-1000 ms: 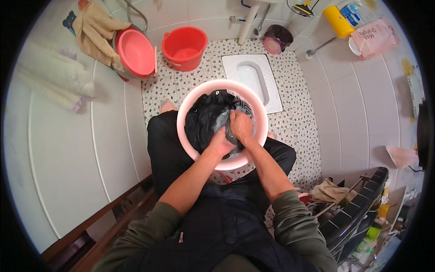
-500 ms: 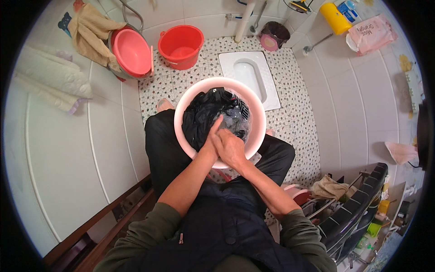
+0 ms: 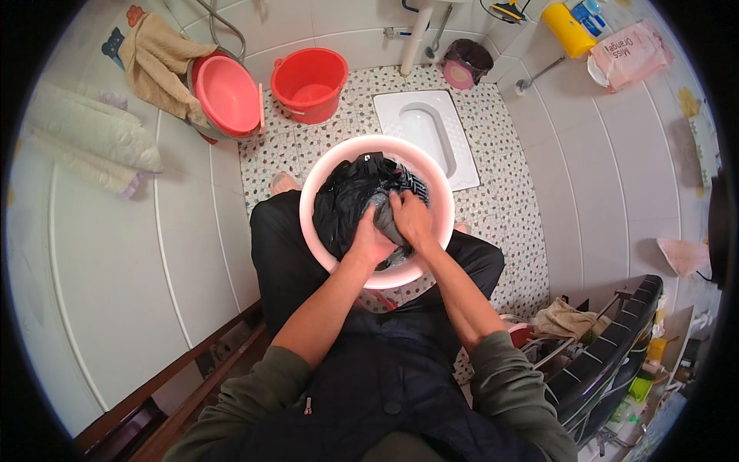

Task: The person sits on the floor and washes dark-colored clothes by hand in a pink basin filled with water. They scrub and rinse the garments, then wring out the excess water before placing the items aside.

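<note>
A: Head view, sweeping from the left: beige towel (image 3: 158,65) hanging on the wall, a pink basin (image 3: 229,94) propped beside it, then a red bucket (image 3: 309,83) standing on the speckled floor (image 3: 508,192).

B: And centre stage?

A: A pale pink wash basin (image 3: 312,202) sitting between the person's knees, full of dark wet laundry (image 3: 350,200).

B: What's the left hand (image 3: 371,245) doing?

A: It's down in the basin, grip clamped on the dark cloth at the near side.

B: The right hand (image 3: 412,219)?

A: Just beside it, touching the left, fingers closed on a grey fold of the same laundry.

B: Further right?

A: A white squat toilet (image 3: 427,131) set in the floor beyond the basin, and a black wire rack (image 3: 608,362) low on the right.
</note>
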The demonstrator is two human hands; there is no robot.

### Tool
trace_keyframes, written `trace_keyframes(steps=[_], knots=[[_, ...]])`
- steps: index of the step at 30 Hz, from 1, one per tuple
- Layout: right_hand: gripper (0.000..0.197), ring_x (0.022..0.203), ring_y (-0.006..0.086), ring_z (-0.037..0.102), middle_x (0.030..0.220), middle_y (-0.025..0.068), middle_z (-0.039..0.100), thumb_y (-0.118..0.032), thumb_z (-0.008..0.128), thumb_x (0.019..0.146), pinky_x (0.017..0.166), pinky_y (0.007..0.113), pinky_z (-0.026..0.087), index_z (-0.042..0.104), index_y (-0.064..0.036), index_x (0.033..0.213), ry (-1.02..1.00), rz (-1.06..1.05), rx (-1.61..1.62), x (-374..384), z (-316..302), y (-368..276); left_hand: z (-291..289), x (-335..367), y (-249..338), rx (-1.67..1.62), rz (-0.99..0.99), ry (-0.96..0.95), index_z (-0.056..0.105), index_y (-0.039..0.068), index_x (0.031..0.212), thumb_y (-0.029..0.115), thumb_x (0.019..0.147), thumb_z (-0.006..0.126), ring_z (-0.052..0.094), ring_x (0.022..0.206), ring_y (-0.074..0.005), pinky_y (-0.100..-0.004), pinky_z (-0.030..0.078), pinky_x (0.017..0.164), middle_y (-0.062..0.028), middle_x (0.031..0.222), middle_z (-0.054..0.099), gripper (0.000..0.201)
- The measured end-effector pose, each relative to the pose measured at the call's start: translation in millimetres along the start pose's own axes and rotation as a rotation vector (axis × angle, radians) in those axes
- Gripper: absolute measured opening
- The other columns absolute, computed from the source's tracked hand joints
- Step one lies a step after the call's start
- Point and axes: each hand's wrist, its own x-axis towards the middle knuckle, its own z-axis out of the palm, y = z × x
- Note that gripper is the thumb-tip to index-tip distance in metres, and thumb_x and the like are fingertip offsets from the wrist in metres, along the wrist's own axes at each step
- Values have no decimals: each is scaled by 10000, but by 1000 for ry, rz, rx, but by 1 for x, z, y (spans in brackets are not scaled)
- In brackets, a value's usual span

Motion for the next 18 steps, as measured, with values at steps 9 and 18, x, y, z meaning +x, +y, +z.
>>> trace_keyframes(steps=[9,18], knots=[[223,642,374,604,726,193,590,-216,537,904,603,490,475,537,-35,774,193,-475,68,-77,14,-18,-33,14,11,53,-86,-32,613,99,1115,392,959,448,536,1130,-258,-406,399,1017,-89,1165,627,371],[330,808,443,617,832,263,642,-306,438,954,729,532,472,602,-27,888,82,-35,-34,15,12,5,-20,13,-5,152,58,21,537,81,1246,376,992,390,490,1208,-260,-446,375,1041,-93,1299,538,416]])
